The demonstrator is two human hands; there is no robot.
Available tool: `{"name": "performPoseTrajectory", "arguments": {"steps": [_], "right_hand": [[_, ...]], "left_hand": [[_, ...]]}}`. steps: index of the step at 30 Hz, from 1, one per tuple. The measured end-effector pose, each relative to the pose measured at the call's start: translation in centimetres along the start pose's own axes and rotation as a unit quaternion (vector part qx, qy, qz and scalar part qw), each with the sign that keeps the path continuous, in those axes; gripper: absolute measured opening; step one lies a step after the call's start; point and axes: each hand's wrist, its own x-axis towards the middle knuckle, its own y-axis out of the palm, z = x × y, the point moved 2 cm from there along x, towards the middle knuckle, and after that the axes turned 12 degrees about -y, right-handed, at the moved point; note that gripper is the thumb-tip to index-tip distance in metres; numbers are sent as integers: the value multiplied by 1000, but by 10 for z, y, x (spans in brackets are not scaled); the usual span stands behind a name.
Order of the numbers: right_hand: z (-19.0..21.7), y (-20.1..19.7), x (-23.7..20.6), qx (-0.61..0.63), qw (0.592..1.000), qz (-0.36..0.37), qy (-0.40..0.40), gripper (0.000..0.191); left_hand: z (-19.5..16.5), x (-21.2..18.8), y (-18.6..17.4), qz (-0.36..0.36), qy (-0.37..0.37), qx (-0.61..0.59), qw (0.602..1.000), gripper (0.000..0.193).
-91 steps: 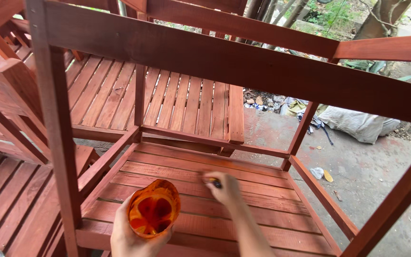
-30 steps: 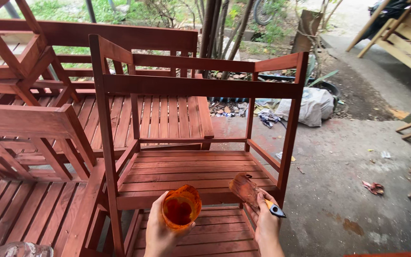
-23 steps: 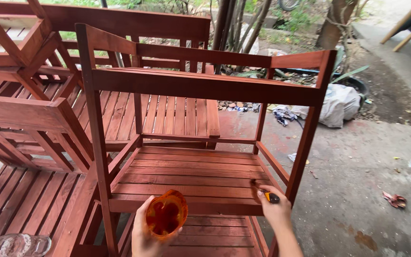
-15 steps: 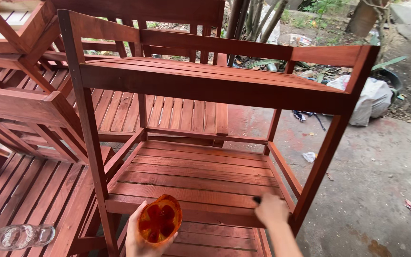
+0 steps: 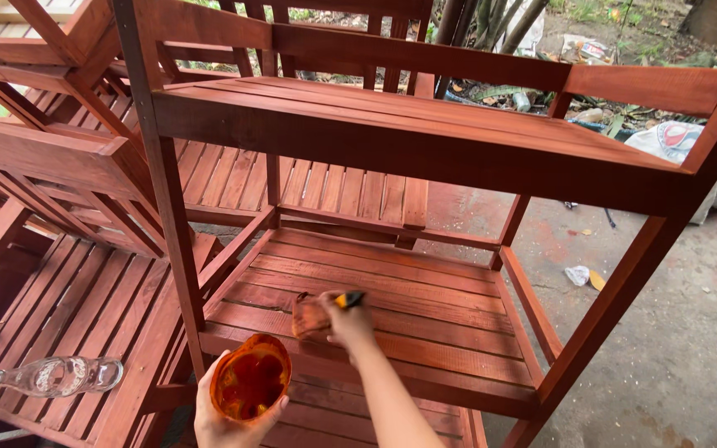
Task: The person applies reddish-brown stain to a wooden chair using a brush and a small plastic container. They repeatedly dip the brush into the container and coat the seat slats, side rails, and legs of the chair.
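On the lower slatted shelf of the red-brown stained wooden rack (image 5: 425,290), the right hand (image 5: 347,318) grips a stain-soaked brush (image 5: 313,314) — the left hand (image 5: 226,419) cups an orange stain-filled bowl (image 5: 250,386) just below.

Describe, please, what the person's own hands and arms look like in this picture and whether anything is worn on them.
Both are bare. The left hand shows no glove, ring or watch, and only its wrist is in view. The right hand is also ungloved, and the right forearm is slim and uncovered, with no sleeve, band or mark visible.
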Motion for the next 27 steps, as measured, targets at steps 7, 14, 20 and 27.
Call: {"name": "performPoseTrajectory", "arguments": {"steps": [7, 14, 20, 27], "right_hand": [[-87, -158, -37, 90, 955, -173, 224, 28], [-86, -270, -73, -436, 859, -220, 155, 28], [-61, -154, -92, -518, 840, -122, 104, 26], [20, 69, -49, -364, 930, 33, -26, 18]], "left_hand": [[-19, 16, 11, 31, -37, 28, 998, 104], [-37, 37, -8, 135, -19, -20, 991, 102], [-31, 49, -51, 141, -12, -5, 990, 104], [-2, 57, -105, 80, 11, -7, 997, 102]]}}
